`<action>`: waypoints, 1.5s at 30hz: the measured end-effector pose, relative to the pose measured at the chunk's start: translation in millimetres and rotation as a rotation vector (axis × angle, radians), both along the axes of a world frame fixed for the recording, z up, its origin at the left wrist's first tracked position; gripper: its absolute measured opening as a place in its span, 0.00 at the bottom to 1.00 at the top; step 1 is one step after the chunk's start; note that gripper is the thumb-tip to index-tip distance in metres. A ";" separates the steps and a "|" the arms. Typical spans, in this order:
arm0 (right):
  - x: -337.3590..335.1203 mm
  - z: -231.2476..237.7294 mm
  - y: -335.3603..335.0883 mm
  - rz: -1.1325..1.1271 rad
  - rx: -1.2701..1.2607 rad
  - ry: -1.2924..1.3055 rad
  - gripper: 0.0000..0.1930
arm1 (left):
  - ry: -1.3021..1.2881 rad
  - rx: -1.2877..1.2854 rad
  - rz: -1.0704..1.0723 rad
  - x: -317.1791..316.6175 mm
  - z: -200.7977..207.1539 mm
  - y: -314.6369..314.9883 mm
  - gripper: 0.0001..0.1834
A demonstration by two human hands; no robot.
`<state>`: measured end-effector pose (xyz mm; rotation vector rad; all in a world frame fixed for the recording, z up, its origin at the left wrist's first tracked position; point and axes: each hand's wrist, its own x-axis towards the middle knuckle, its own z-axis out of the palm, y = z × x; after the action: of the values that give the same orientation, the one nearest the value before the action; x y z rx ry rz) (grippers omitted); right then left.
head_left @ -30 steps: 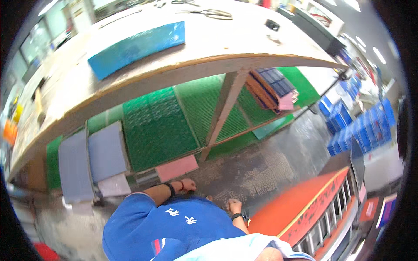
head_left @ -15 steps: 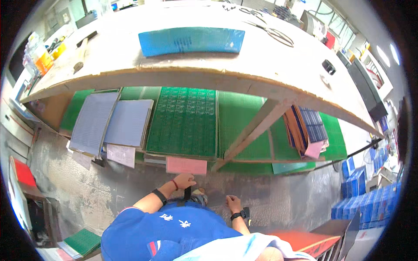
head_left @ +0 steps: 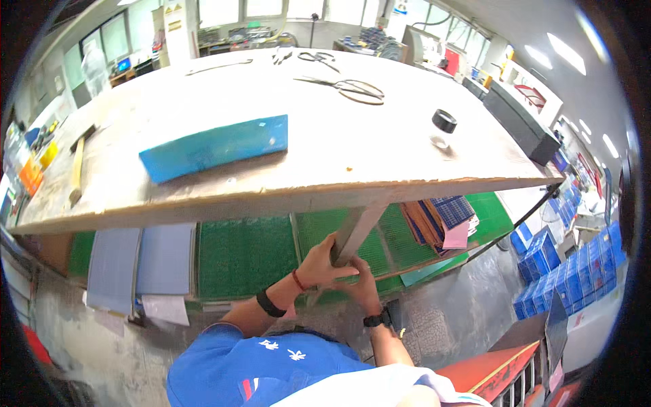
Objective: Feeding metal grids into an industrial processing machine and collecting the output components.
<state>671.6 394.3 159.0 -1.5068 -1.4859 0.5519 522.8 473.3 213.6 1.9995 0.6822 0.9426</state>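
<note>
My left hand (head_left: 323,265) is at the wooden table leg (head_left: 361,233) under the bench's front edge. Its thumb points right, apart from the fingers, which rise along the leg's left side. Just right of it, my right hand (head_left: 363,287) has its fingers pointing up near the leg's lower part and its thumb reaching left. The hands nearly meet, and I see nothing held in either. Whether they touch the leg I cannot tell. Behind them, on the lower shelf, lie green circuit board panels (head_left: 245,261).
The bench top (head_left: 380,146) carries a long blue box (head_left: 217,149), scissors (head_left: 359,90), a hammer (head_left: 79,163) and a black roll (head_left: 444,121). Grey-blue sheets (head_left: 114,268) and a mixed panel stack (head_left: 444,220) occupy the shelf. Blue bins (head_left: 569,271) stand at right, beside an orange-red surface (head_left: 488,373).
Both hands have risen from near my waist to the table leg and come close together. My view has turned right and tilted up, showing more of the bench top.
</note>
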 end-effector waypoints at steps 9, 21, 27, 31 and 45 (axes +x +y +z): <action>-8.6 -8.8 35.5 0.177 -0.241 0.298 0.20 | -0.238 -0.230 -0.489 23.1 -4.9 49.0 0.28; 1.5 -40.4 60.3 0.407 0.261 -0.013 0.24 | -0.234 -0.359 -0.502 22.1 -10.8 45.7 0.16; -9.5 -54.1 81.4 0.562 0.018 0.535 0.29 | -0.330 -0.229 -0.500 26.4 -13.4 48.7 0.19; -3.5 -48.8 81.9 0.595 0.003 0.461 0.29 | -0.288 -0.365 -0.468 24.2 -10.2 40.1 0.20; -3.6 -32.4 50.2 0.487 0.040 0.352 0.05 | -0.261 -0.440 -0.391 23.6 -5.5 26.8 0.24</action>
<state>668.0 444.5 126.6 -0.9467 -1.5663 1.0109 546.4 500.1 208.1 1.5116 0.3019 0.7237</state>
